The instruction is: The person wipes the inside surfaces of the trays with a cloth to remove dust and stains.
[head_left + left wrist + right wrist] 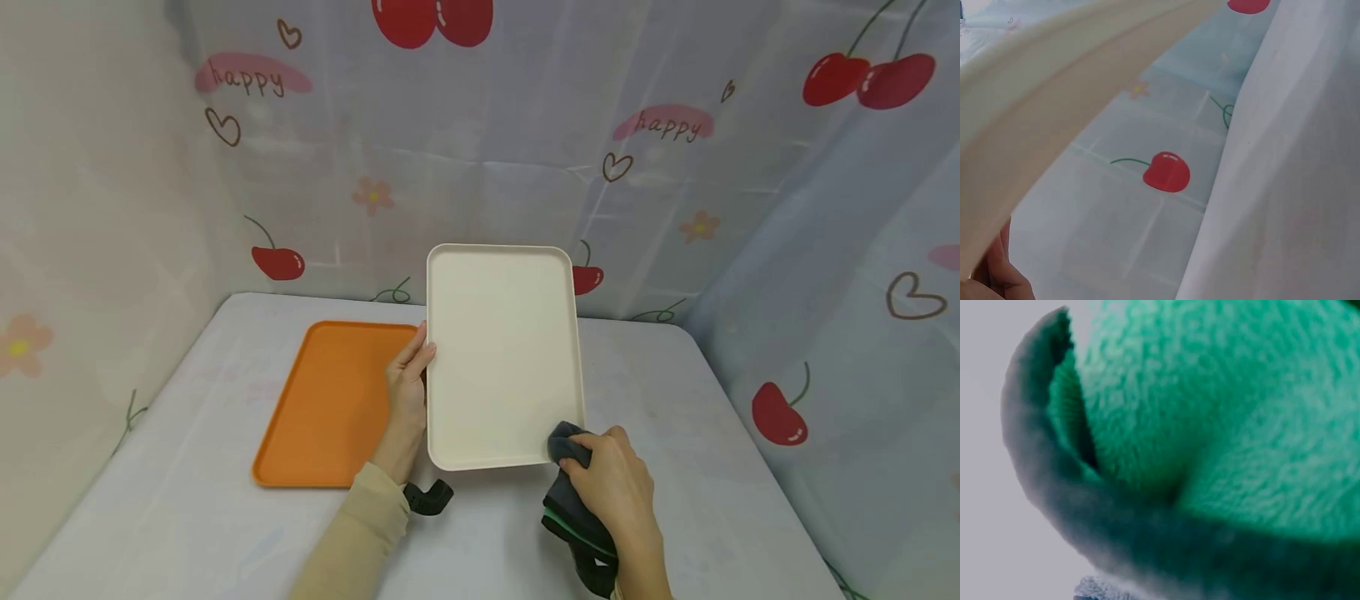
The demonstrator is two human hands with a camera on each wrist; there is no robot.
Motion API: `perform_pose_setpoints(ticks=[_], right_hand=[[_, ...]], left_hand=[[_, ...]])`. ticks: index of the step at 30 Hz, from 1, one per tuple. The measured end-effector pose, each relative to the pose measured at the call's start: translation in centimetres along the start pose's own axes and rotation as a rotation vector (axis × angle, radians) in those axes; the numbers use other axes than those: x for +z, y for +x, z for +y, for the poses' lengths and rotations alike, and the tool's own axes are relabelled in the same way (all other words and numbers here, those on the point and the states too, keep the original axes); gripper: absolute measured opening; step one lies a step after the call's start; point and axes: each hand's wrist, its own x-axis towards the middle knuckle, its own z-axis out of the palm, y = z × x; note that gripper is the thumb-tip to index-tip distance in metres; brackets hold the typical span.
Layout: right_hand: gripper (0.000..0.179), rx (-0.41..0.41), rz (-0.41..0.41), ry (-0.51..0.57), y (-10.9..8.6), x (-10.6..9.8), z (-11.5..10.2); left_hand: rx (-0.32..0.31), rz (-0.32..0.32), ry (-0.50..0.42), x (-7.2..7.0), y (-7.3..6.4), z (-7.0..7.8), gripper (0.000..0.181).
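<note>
To the left of your left grip, an orange tray [326,408] lies flat on the surface [712,500], its right side partly hidden by that grip and the tray you hold up. Your left grip [407,387] is clasped on the cream tray [502,358] by its left long edge; the left wrist view shows bent fingers there, but not exactly how the thumb lies. The cream tray sits between your two grips, raised off the surface and tilted up, its inner face towards you.

At its lower right corner, the dark grey cloth [570,497] touches the rim, bunched under your right grip [611,475], which pinches it between thumb and fingers. The rest of the cloth hangs below that grip, and the right wrist view is filled by its green inner side.

This looks like wiping. To do it well, brace the edge firmly with your left grip, since pressure at the opposite corner could twist the tray. Spread the cloth flatter beneath your right fingers, press evenly, and follow the rim round the corner. Gather in the hanging end, which could drag or snag your stroke.
</note>
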Motion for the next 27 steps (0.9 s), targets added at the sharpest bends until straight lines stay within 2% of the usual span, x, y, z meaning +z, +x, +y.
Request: perform_pose_setpoints(ticks=[10, 22, 27], right_hand=[[0.04, -0.011, 0.002, 0.035, 0.1, 0.0, 0.4], [0.039, -0.024, 0.009, 0.065, 0.2, 0.2, 0.9], [0.04, -0.063, -0.01, 0.099, 0.4, 0.2, 1.5]], left_hand=[[0.005, 0.021, 0.032, -0.1, 0.2, 0.1, 0.045], [0.003, 0.036, 0.02, 0.1, 0.1, 0.1, 0.045], [-0.001, 0.035, 0.059, -0.2, 0.3, -0.1, 0.046]])
